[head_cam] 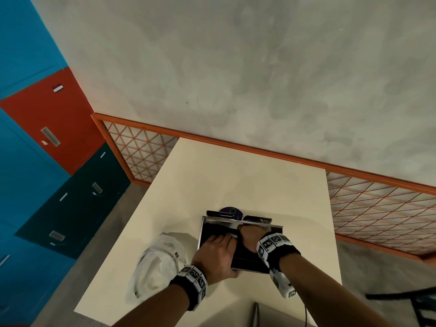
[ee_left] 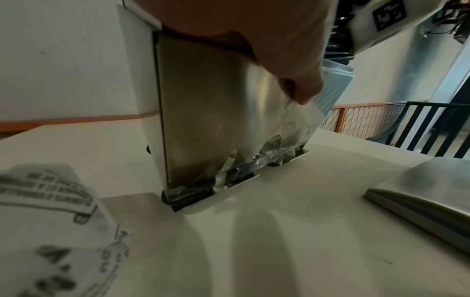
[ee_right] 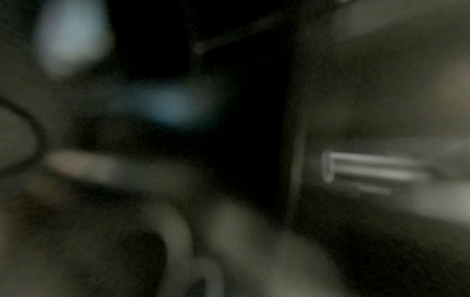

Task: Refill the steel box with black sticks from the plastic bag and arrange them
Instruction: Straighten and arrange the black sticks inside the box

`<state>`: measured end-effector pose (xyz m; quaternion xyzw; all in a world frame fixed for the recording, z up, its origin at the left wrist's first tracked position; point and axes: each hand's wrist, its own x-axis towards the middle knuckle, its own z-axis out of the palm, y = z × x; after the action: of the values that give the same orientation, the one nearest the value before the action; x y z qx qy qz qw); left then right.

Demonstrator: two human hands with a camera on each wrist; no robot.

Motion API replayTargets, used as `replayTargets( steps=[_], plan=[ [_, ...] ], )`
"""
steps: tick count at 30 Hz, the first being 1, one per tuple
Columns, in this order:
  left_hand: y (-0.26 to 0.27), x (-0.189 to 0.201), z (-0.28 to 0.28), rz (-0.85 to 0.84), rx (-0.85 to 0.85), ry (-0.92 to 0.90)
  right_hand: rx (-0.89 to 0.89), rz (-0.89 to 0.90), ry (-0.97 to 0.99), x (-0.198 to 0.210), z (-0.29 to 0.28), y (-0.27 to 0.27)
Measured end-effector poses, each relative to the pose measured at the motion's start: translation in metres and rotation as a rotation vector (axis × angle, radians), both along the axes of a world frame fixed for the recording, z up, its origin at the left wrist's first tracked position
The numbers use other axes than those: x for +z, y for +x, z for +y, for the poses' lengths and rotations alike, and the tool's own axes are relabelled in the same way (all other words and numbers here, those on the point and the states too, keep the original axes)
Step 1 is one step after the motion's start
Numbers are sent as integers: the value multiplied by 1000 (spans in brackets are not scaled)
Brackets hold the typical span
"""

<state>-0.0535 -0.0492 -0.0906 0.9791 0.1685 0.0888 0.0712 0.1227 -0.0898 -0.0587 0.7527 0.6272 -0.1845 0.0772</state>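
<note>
From the head view we see the bag [head_cam: 155, 265] crumpled on the surface [head_cam: 236, 175], beside it our left hand [head_cam: 213, 254] gripping the box [head_cam: 245, 261] rim, right hand [head_cam: 251, 237] inside among sticks [head_cam: 212, 231], its grip untellable, left wrist alone shows the box's steel wall, right wrist only dark blur.

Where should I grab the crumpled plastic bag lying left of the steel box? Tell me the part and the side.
Take the plastic bag by its bunched top fold, coming from the left and above. It lies slack and crumpled on the table, so a pinch on a raised fold probably holds better than a flat grasp. Its right side is crowded by the left hand and the steel box.
</note>
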Motion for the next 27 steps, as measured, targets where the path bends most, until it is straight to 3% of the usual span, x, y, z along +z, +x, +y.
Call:
replayTargets(
  steps=[9,20,27],
  plan=[
    [2,0,4,-7,-5,-33,25,-73,-43,9,0,-2],
    [16,9,25,68,-8,-79,-62,44,-197,30,5,27],
    [20,11,33,-57,-96,-104,-103,205,-249,42,4,49]
  ],
)
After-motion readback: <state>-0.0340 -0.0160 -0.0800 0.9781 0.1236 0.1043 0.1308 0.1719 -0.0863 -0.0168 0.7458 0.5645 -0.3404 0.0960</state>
